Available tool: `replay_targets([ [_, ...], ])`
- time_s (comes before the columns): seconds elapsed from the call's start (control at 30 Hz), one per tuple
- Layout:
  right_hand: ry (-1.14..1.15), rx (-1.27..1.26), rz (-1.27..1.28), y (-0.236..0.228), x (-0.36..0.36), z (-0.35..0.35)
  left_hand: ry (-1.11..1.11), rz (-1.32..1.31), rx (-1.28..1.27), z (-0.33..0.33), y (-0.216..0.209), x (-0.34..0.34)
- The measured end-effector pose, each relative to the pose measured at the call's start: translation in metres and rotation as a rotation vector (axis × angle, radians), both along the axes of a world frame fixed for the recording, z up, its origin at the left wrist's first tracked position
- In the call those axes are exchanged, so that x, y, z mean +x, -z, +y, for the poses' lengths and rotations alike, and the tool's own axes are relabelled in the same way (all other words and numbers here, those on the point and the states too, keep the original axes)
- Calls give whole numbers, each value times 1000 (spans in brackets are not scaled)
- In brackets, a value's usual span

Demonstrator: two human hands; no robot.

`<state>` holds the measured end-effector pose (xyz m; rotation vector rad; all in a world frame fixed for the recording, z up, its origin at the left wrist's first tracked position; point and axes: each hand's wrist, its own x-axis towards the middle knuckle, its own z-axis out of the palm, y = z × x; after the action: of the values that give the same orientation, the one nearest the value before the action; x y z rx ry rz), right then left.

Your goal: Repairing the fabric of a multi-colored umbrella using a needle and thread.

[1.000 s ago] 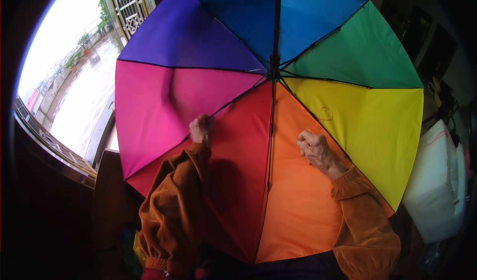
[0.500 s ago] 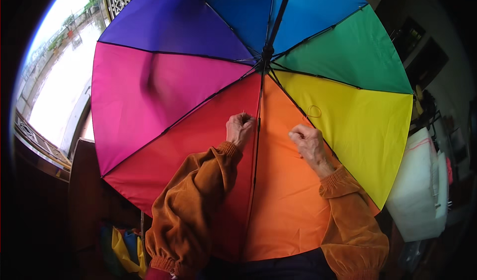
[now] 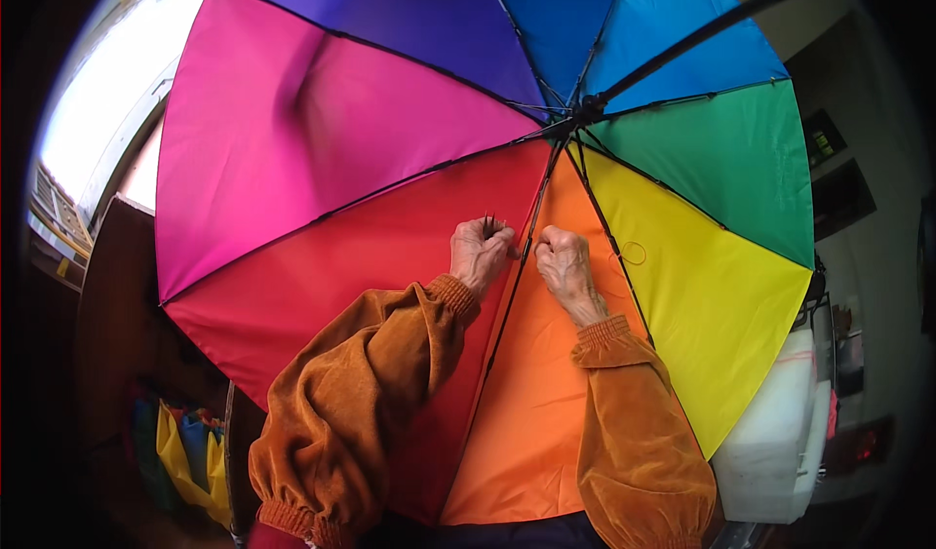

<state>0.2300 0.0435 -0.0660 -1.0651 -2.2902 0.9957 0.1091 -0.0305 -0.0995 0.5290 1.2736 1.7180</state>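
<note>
A rainbow-panelled umbrella (image 3: 322, 256) is spread open in front of me, its inner side with black ribs toward me. My left hand (image 3: 478, 259) is closed over the red panel, beside the rib (image 3: 502, 330) that divides red from orange. A small dark two-pronged tool (image 3: 488, 225) sticks up from its fingers, mostly hidden in the grip. Just across that rib, my right hand (image 3: 567, 268) is closed over the orange panel; whatever its fingertips pinch is too small to make out. A thin orange loop of thread (image 3: 634, 253) shows against the yellow panel.
The black shaft (image 3: 712, 32) runs from the hub (image 3: 589, 110) toward the upper right. Folded colourful cloth (image 3: 190, 451) lies at the lower left by a dark wooden surface (image 3: 107, 305). A white translucent bundle (image 3: 770, 432) stands at the lower right.
The umbrella has turned and tilted, its hub shifting right and its shaft swinging from upward to upper right. My right hand has moved left, close to my left hand at the rib.
</note>
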Motion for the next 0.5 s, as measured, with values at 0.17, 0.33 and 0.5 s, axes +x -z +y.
replay_targets([
  [0.17,-80,-187,156,-1,-2,-8,25,-94,-23,1,0,-3],
  [0.33,-166,-151,195,8,3,-5,42,-128,-37,0,-4,-3],
  [0.5,-193,68,214,20,3,11,102,-283,6,4,-16,-2],
])
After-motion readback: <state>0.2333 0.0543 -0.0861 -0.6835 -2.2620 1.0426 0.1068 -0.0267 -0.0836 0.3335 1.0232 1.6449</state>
